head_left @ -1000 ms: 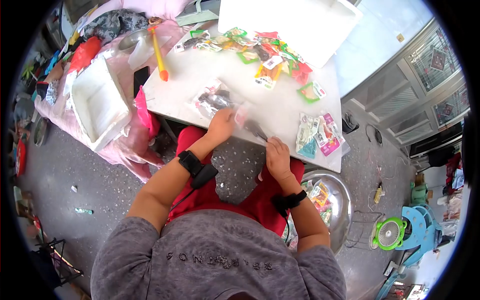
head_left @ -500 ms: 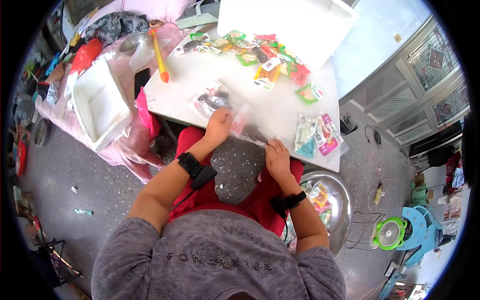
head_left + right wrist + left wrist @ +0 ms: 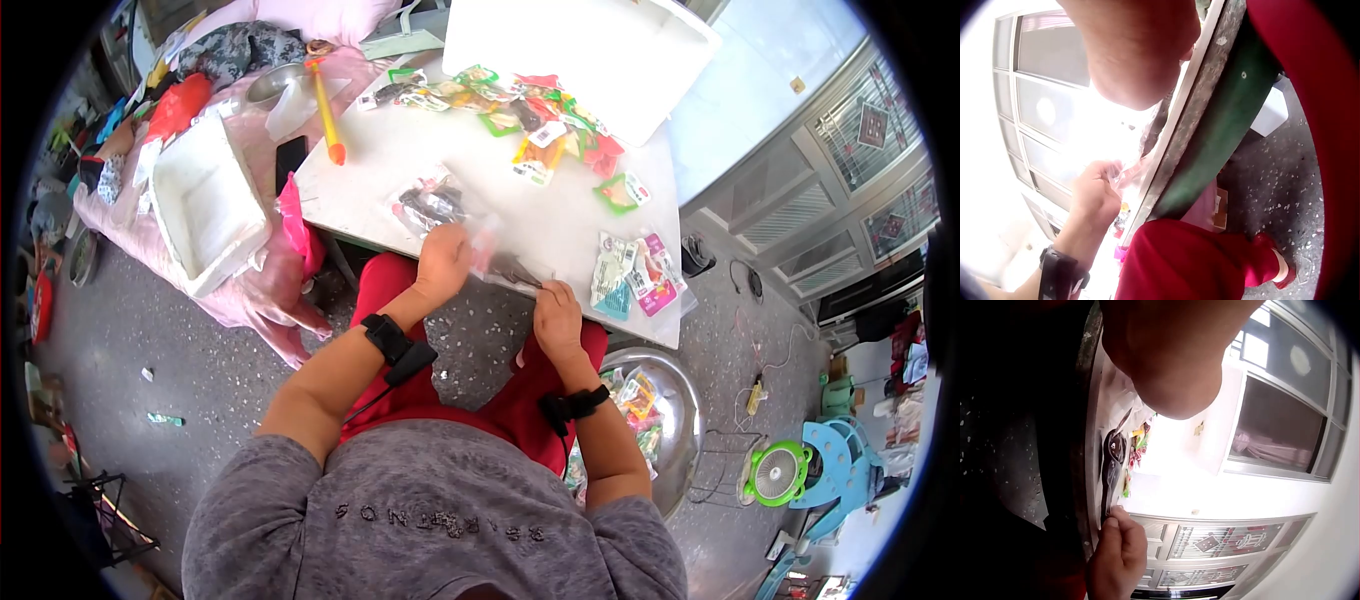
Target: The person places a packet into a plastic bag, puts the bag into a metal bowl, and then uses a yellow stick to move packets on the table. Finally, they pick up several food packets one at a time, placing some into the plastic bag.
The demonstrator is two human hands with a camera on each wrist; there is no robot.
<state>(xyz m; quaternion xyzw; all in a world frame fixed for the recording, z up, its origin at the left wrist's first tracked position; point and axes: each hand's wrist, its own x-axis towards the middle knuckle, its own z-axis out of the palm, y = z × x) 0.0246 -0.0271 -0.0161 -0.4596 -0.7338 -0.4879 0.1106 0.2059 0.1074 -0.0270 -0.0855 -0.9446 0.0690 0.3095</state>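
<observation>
My right hand (image 3: 557, 315) pinches the end of a dark spoon (image 3: 512, 268), which has a round bowl and long handle and lies in clear plastic at the table's front edge. In the left wrist view the spoon (image 3: 1114, 450) points away from the right hand's fingertips. My left hand (image 3: 443, 262) pinches the other end of the clear plastic wrapper (image 3: 1124, 177), seen past its fingers in the right wrist view. Just beyond the left hand lies a clear bag (image 3: 432, 200) with dark items inside.
Colourful food packets (image 3: 540, 150) are heaped at the back of the white table (image 3: 360, 200), before a white foam box (image 3: 570, 60). More packets (image 3: 650, 275) lie at right. A yellow-orange stick (image 3: 327, 115) is at back left. A metal basin (image 3: 685, 420) holds packets beside the right leg.
Both hands stay nearly in place, the left a touch lower. The spoon in its plastic has settled lower and flatter toward the table edge. The view has shifted slightly.
</observation>
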